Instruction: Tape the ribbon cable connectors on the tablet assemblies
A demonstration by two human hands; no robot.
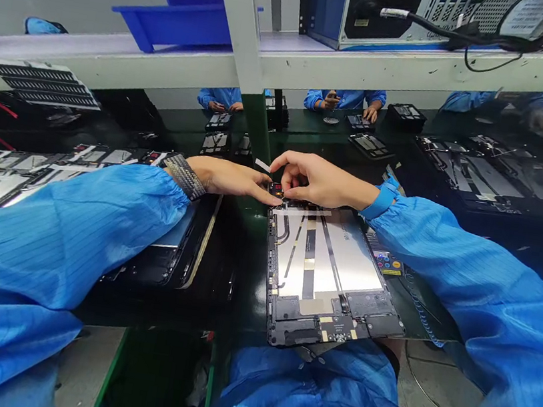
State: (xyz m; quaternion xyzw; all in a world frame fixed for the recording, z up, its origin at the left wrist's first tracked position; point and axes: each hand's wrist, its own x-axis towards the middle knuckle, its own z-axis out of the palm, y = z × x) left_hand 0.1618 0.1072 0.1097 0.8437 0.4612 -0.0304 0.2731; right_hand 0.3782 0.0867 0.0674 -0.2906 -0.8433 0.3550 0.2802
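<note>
An opened tablet (pixel 345 254) lies in front of me with its inner side up, showing a silver plate, dark ribbon cables and a small board near its close edge. At its far left corner sits a small black part with red and orange marks (pixel 277 189). My left hand (pixel 234 178) reaches in from the left and grips that corner, thumb on the edge. Over the same corner my right hand (pixel 322 180) is closed in a pinch; whatever its fingertips hold is hidden. A short white strip (pixel 263 165) sticks out by the fingertips of both hands.
Stacked tablet shells (pixel 173 257) stand left of the tablet, and more opened tablets (pixel 17 178) lie further left and at the right (pixel 473 168). A shelf post (pixel 258 117) rises just beyond my hands. Co-workers' hands (pixel 370 113) are across the bench. A green bin (pixel 155 382) is below.
</note>
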